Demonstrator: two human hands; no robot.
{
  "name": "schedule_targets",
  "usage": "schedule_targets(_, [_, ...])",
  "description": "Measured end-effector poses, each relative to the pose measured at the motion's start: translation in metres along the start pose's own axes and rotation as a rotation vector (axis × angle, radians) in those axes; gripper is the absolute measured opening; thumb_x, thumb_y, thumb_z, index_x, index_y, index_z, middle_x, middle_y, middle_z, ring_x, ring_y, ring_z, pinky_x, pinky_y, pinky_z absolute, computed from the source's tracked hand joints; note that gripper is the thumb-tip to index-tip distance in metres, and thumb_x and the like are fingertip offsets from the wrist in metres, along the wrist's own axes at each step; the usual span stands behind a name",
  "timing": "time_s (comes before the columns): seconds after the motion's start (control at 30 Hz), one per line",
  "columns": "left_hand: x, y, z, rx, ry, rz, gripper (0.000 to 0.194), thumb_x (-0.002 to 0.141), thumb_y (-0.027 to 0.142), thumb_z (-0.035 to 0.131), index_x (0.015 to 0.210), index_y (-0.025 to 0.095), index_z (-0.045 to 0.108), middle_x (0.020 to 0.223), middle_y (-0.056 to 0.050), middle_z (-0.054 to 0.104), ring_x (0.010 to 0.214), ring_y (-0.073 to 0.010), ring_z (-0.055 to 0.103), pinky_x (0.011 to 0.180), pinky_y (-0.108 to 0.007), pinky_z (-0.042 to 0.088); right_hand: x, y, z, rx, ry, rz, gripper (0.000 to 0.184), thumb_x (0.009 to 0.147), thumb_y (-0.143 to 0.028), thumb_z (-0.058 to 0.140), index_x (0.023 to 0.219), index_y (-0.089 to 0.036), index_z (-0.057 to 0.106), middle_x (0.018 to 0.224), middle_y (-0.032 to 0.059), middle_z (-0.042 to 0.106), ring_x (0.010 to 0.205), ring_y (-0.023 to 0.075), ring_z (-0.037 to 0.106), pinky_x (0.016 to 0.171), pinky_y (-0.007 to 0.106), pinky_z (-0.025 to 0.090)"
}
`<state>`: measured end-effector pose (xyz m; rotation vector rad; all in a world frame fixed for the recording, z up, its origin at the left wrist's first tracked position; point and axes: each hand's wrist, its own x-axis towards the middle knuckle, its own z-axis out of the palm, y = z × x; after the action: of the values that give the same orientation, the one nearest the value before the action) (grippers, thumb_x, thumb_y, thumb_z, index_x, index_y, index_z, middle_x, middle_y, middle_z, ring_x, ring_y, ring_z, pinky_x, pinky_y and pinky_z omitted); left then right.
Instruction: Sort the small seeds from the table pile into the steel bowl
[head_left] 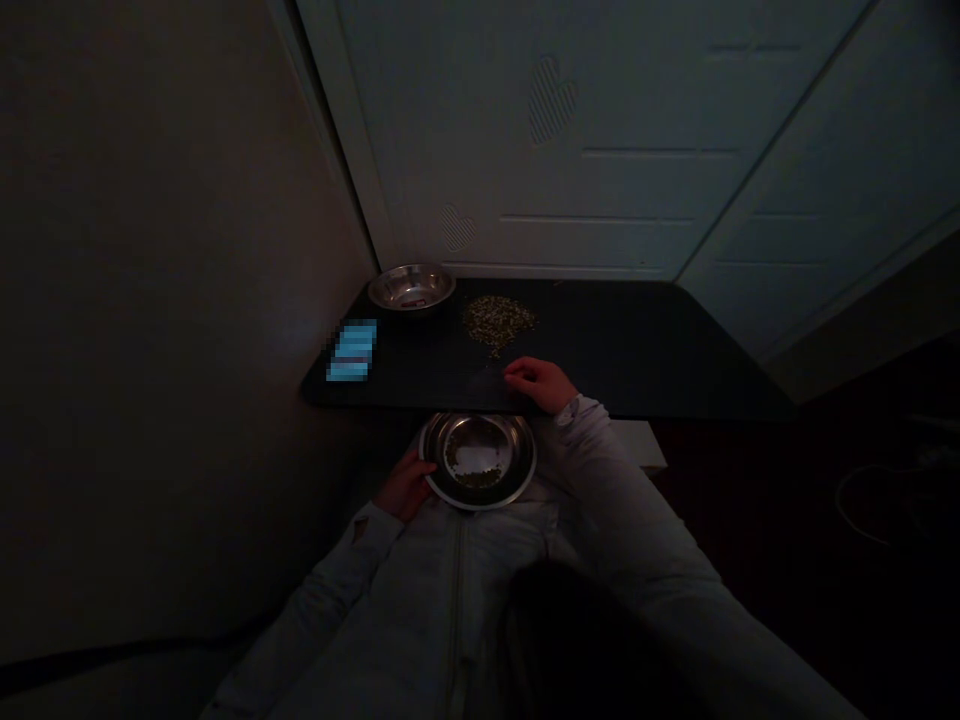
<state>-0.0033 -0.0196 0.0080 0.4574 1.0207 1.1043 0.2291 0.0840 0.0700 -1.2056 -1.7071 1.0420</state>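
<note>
My left hand (405, 483) grips the rim of a steel bowl (519, 450), holding it just below the table's front edge, close to my chest. A small amount of green-brown seeds (463, 460) lies in the bottom of that bowl. My right hand (538, 385) rests on the black tabletop (615, 350) near the front edge, with its fingers curled. It lies a little in front of a loose pile of similar seeds (499, 320). The dim light hides whether that hand holds any seeds.
A second steel bowl (411, 288) stands at the back left of the table, against a white door (600, 120). A phone (352, 352) with a blurred screen lies at the table's left side. A wall (172, 300) runs along the left.
</note>
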Motion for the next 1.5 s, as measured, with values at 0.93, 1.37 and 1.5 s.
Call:
schedule_targets(0.93, [-0.002, 0.0, 0.0, 0.017, 0.016, -0.003, 0.032, 0.052, 0.007, 0.064, 0.083, 0.015, 0.064, 0.075, -0.002, 0.067, 0.068, -0.0162, 0.06, 0.063, -0.026, 0.046, -0.004, -0.009, -0.004, 0.059, -0.062, 0.028, 0.022, 0.062, -0.038, 0.06, 0.068, -0.017, 0.057, 0.057, -0.001, 0.06, 0.057, 0.0112, 0.054, 0.061, 0.025, 0.041])
schedule_targets(1.37, [-0.003, 0.002, 0.003, 0.011, 0.019, -0.011, 0.031, 0.052, 0.007, 0.063, 0.082, 0.015, 0.064, 0.074, -0.002, 0.066, 0.068, -0.0162, 0.06, 0.064, -0.026, 0.046, 0.001, 0.003, -0.006, -0.074, 0.212, 0.004, 0.018, 0.069, -0.036, 0.053, 0.073, -0.019, 0.056, 0.061, -0.0022, 0.057, 0.06, 0.0118, 0.052, 0.062, 0.025, 0.039])
schedule_targets(1.5, [-0.003, 0.002, 0.003, 0.017, 0.021, 0.001, 0.032, 0.052, 0.007, 0.063, 0.083, 0.015, 0.064, 0.074, -0.002, 0.067, 0.069, -0.0158, 0.06, 0.064, -0.025, 0.046, 0.001, 0.002, -0.005, -0.103, 0.204, -0.005, 0.017, 0.07, -0.035, 0.052, 0.073, -0.019, 0.057, 0.06, -0.002, 0.057, 0.06, 0.0117, 0.052, 0.061, 0.025, 0.039])
